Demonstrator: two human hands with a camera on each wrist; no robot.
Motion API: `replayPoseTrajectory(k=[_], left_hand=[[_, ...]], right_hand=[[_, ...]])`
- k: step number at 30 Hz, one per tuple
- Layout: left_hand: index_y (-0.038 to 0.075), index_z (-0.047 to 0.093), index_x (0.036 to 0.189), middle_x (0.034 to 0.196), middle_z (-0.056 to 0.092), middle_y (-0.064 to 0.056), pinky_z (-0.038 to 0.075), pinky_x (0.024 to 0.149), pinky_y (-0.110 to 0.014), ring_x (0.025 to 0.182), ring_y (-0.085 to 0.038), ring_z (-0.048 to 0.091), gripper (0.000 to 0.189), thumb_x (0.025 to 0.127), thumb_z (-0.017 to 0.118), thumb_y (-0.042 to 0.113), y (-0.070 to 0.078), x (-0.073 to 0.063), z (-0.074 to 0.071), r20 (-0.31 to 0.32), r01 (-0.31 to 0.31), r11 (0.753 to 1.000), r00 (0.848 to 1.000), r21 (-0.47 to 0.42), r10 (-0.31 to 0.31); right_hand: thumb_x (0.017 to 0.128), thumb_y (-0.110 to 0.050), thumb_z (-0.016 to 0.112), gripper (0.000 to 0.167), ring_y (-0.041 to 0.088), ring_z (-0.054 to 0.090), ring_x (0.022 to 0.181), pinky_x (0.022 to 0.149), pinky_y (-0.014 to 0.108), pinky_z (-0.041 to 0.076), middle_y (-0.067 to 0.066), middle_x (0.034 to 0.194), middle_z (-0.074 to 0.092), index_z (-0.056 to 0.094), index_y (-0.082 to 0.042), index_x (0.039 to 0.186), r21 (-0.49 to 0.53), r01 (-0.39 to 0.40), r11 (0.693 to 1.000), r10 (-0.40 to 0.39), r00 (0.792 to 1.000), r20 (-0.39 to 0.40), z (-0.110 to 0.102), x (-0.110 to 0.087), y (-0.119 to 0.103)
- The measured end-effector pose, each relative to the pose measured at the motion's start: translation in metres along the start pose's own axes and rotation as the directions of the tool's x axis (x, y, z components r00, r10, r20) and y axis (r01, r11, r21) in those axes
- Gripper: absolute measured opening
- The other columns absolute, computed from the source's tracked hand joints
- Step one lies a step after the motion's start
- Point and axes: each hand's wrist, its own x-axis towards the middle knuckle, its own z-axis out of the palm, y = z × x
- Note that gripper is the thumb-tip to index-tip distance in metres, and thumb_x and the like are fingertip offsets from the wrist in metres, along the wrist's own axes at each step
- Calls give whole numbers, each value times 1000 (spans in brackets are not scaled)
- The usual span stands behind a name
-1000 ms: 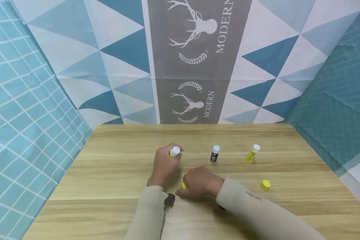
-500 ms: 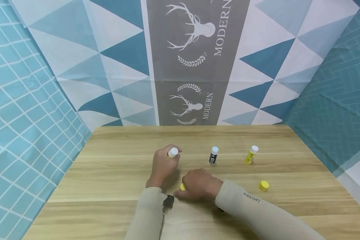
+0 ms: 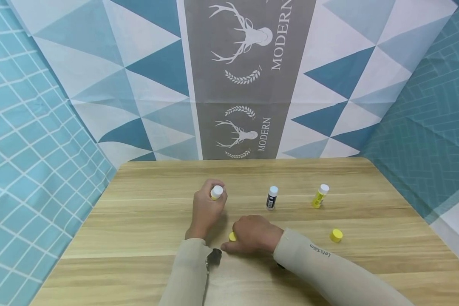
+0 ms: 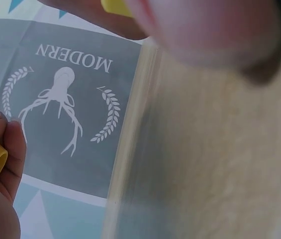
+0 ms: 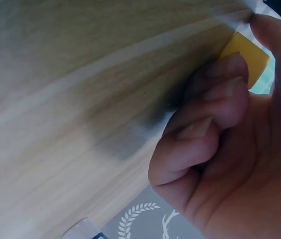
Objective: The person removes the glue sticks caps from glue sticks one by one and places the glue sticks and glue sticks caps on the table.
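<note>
My left hand point(image 3: 208, 210) grips a glue stick point(image 3: 216, 193) with a white top and a yellow body, above the middle of the table. Most of its body is hidden by the fingers; a yellow part shows at the top of the left wrist view. Just nearer to me, on the right, my right hand point(image 3: 254, 234) holds a yellow cap point(image 3: 232, 236) with curled fingers. The cap's hollow end shows in the left wrist view, and in the right wrist view the yellow cap point(image 5: 247, 59) sits between the fingers and thumb. The hands are apart.
A black-labelled glue stick point(image 3: 271, 198) with a white top stands beyond my right hand. Farther right is a yellow glue stick point(image 3: 320, 196), also white-topped. A second yellow cap point(image 3: 336, 235) lies nearer on the wooden table point(image 3: 145, 229). Patterned cloth hangs behind and at both sides.
My left hand has shifted slightly left with the glue stick, and its fingers look a little re-set around it. The right hand stays almost still with the yellow cap.
</note>
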Motion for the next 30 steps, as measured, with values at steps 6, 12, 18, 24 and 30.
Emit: replayPoseTrajectory(k=[6,12,18,24,30], left_hand=[[9,55,99,73,61,2,44,56,-30,60,-12,51,19,87,69,13,1,0,-1,36,105,994,994,20,-105],[11,44,106,64,47,3,37,52,-30,56,-12,42,29,89,66,18,2,0,-1,130,209,977,971,-45,-202],[12,39,110,72,46,0,38,57,-31,63,-15,44,29,96,61,26,2,-1,-2,210,301,952,935,-51,-284],[12,38,109,82,50,-4,42,65,-35,73,-18,48,32,98,61,31,-1,-1,-4,267,343,939,909,-36,-321],[11,38,112,89,49,-6,42,71,-37,80,-21,49,34,99,61,33,-2,-1,-3,284,351,936,901,-30,-329]], right_hand=[[87,-64,59,50,12,44,49,47,32,38,-6,56,48,52,-20,64,29,12,999,-12,1000,-4,-1,0,0],[85,-63,63,45,11,48,54,50,32,40,-7,64,50,53,-19,78,55,11,998,-10,1000,-28,-1,-2,2],[83,-61,67,44,11,49,56,52,31,41,-8,68,51,56,-18,88,83,14,996,-11,999,-38,-1,-4,4],[84,-61,67,44,10,49,57,53,31,41,-8,68,52,57,-18,91,99,12,995,-10,1000,-24,-1,-6,7],[85,-60,67,44,9,47,56,52,30,40,-8,68,51,57,-18,92,113,21,993,-18,1000,-26,-1,-8,8]])
